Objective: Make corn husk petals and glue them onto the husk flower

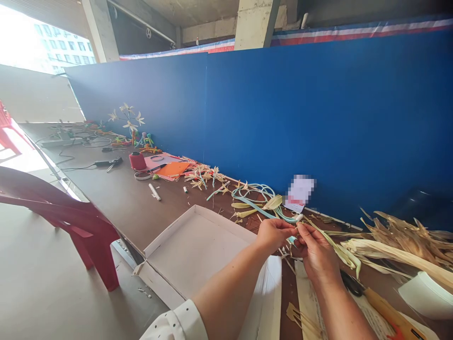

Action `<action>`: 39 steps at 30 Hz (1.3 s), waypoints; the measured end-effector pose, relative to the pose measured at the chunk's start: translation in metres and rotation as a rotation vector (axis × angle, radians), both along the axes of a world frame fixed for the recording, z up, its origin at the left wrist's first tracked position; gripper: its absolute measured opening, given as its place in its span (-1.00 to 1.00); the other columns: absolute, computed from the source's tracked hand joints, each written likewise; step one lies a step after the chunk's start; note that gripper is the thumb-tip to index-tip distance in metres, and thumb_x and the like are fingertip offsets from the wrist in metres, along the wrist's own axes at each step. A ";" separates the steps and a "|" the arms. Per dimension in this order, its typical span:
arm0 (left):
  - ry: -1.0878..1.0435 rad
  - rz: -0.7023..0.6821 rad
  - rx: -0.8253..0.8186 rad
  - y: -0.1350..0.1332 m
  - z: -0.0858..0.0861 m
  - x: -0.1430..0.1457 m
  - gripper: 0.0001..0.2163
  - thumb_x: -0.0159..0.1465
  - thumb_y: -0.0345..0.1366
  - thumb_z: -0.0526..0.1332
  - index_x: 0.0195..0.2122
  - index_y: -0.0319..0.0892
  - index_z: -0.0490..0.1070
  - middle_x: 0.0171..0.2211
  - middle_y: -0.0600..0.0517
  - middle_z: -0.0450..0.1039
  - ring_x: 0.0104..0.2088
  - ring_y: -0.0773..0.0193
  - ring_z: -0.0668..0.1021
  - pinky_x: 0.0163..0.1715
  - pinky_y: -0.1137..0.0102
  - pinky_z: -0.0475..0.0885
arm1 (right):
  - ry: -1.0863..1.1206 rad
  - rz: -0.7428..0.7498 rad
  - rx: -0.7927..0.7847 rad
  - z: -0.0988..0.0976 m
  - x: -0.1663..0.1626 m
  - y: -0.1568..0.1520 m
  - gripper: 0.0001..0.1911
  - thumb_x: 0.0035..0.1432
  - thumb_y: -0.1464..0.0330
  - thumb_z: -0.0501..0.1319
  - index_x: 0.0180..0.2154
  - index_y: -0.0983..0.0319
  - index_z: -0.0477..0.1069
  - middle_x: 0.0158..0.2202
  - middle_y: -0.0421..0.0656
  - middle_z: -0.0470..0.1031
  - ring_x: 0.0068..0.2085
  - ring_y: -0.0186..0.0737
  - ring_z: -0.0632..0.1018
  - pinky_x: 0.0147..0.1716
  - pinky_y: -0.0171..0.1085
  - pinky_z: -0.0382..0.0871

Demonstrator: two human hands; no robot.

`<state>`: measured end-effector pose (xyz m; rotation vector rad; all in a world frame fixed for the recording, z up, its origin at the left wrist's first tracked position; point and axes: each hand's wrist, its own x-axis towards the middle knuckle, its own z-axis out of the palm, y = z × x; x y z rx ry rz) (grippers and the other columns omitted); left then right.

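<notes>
- Head view: left hand [278, 233], thumb and finger pinched, tips meeting those of the right hand; the piece between them too small to identify.
- Right hand [318, 255], likewise pinched, remaining fingers curled.
- Pale blue cords [247, 202], looped, just beyond the fingertips, near the far edge of the desk [116, 189].
- White box [208, 250], shallow, open, left of the hands, at the near edge.
- Dried husks [414, 257], pale and brown, heaped right of the right hand, along the far edge.
- Red spool [137, 161], upright, farther left, beside an orange sheet [173, 169].
- Pale flowers [129, 118], on stems, toward the far left corner.
- Red chair [95, 250], beside the near edge.
</notes>
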<state>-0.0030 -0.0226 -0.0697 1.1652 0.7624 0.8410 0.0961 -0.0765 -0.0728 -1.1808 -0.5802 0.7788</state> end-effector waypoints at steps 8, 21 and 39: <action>-0.030 0.010 -0.024 0.002 0.001 -0.002 -0.74 -0.06 -0.18 0.40 -0.47 -0.30 0.50 -0.57 0.07 0.40 -0.63 0.54 0.23 -0.58 0.53 0.12 | 0.049 0.033 0.030 0.003 -0.002 -0.001 -0.58 -0.20 0.17 0.43 -0.25 0.19 0.50 -0.54 -0.31 0.36 -0.58 -0.45 0.29 -0.67 -0.44 0.17; 0.084 0.115 0.058 0.002 -0.001 0.002 -0.89 0.01 -0.34 0.33 -0.43 -0.25 0.54 -0.59 0.12 0.38 -0.58 0.49 0.27 -0.52 0.51 0.16 | -0.020 -0.238 0.116 0.007 0.010 0.005 -0.55 -0.12 0.19 0.36 -0.17 0.24 0.44 -0.43 -0.26 0.39 -0.58 -0.52 0.27 -0.61 -0.48 0.24; 0.197 0.122 0.201 -0.002 -0.005 0.003 -0.89 0.04 -0.29 0.28 -0.42 -0.20 0.54 -0.54 0.10 0.44 -0.55 0.46 0.36 -0.49 0.51 0.23 | -1.014 -0.141 -0.656 0.064 0.087 -0.113 -0.64 -0.17 0.03 0.20 -0.39 0.10 0.54 -0.45 -0.12 0.55 -0.49 -0.06 0.50 -0.47 -0.13 0.34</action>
